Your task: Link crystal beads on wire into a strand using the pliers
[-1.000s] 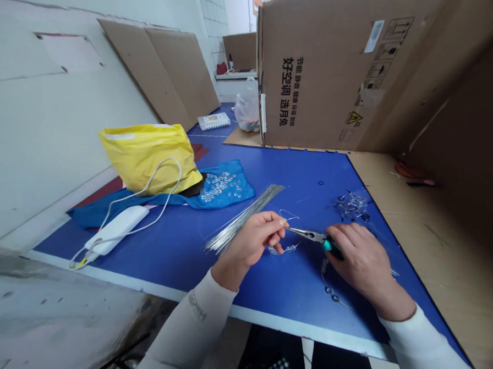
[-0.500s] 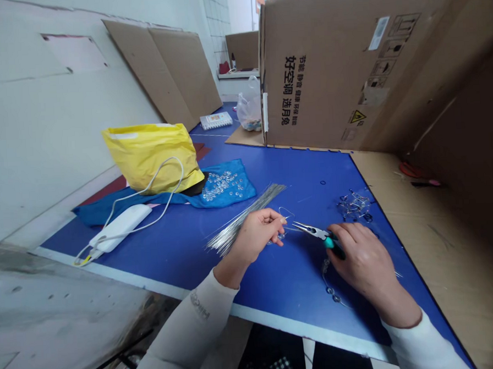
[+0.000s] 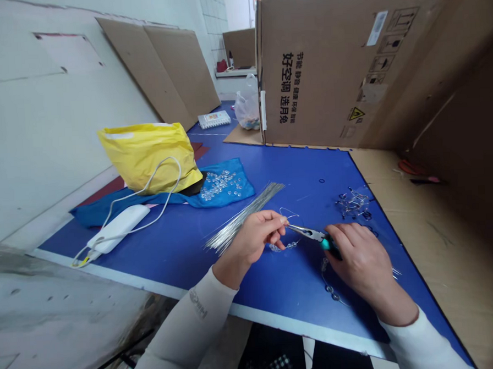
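Left hand (image 3: 259, 233), at the right side of the wire bundle (image 3: 237, 224), thumb and finger pinching a looped wire (image 3: 289, 210); right hand (image 3: 360, 255), well right of the bundle, wrapped around pliers (image 3: 309, 232) whose nose reaches those fingertips (whether it nips the wire cannot be told), the beaded strand (image 3: 291, 245) lying between. A firm pinch close to the nose and a slow turn would probably prevent kinking. Half a second earlier, the nose stood spread, apart from the fingertips, and fewer beads showed.
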The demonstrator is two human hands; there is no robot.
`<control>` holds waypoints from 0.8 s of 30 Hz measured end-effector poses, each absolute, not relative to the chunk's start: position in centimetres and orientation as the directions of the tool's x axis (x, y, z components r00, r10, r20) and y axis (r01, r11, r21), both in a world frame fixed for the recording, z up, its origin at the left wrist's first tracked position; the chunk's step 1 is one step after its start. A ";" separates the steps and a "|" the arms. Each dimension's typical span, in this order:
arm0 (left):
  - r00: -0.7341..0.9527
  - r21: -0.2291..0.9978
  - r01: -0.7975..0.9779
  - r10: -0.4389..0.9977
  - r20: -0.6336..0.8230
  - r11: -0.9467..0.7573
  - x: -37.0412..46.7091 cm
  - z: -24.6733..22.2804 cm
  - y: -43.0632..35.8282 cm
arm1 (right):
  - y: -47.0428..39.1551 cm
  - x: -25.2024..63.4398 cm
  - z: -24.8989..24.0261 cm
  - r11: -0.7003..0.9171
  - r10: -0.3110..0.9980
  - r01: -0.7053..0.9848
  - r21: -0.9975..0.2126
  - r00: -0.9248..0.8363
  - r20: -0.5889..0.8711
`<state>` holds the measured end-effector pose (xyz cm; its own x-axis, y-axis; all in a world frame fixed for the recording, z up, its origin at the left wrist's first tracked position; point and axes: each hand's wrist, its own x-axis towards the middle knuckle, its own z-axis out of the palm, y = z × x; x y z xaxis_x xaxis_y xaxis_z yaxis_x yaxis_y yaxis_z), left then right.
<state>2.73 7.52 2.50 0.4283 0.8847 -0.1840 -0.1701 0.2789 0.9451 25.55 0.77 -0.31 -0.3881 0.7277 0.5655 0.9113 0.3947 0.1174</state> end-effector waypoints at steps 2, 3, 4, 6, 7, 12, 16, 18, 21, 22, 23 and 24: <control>0.444 0.941 -0.179 0.877 -0.182 0.286 2.7 2.5 7.5 | 0.8 25.6 -0.3 0.391 0.721 0.911 0.132 -0.392 0.571; 0.450 0.940 -0.179 0.874 -0.184 0.290 2.6 2.4 7.5 | 0.8 25.6 -0.3 0.389 0.719 0.911 0.139 -0.395 0.572; 0.454 0.940 -0.175 0.871 -0.187 0.292 2.6 2.3 7.5 | 0.7 25.6 -0.3 0.387 0.718 0.910 0.146 -0.397 0.571; 0.461 0.943 -0.157 0.866 -0.192 0.293 2.5 2.2 7.6 | 0.7 25.6 -0.2 0.385 0.719 0.909 0.159 -0.404 0.565; 0.464 0.945 -0.149 0.865 -0.193 0.291 2.4 2.1 7.6 | 0.6 25.6 -0.2 0.385 0.721 0.908 0.165 -0.408 0.561; 0.488 0.950 -0.110 0.848 -0.205 0.292 2.2 1.9 7.8 | 0.6 25.6 -0.1 0.394 0.721 0.900 0.185 -0.428 0.545; 0.515 0.956 -0.090 0.834 -0.195 0.279 1.9 1.8 7.9 | 0.6 25.7 0.0 0.400 0.722 0.894 0.201 -0.443 0.531; 0.537 0.960 -0.077 0.822 -0.189 0.271 1.7 1.8 8.0 | 0.5 25.6 0.1 0.405 0.719 0.890 0.211 -0.452 0.527; 0.554 0.960 -0.064 0.810 -0.192 0.272 1.6 1.8 8.2 | 0.4 25.6 0.2 0.413 0.715 0.884 0.218 -0.463 0.524; 0.556 0.960 -0.057 0.807 -0.198 0.275 1.5 1.8 8.2 | 0.4 25.6 0.3 0.414 0.713 0.883 0.220 -0.465 0.524; 0.556 0.959 -0.047 0.805 -0.206 0.278 1.5 1.9 8.3 | 0.4 25.6 0.3 0.415 0.712 0.882 0.222 -0.467 0.524; 0.555 0.959 -0.035 0.803 -0.217 0.283 1.5 1.9 8.3 | 0.4 25.5 0.3 0.416 0.711 0.882 0.223 -0.468 0.525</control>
<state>1.47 8.29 1.91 0.5549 0.8032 -0.2166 -0.0352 0.2829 0.9585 25.53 0.37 0.28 -0.4680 0.7109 0.5250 0.8817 0.4156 0.2232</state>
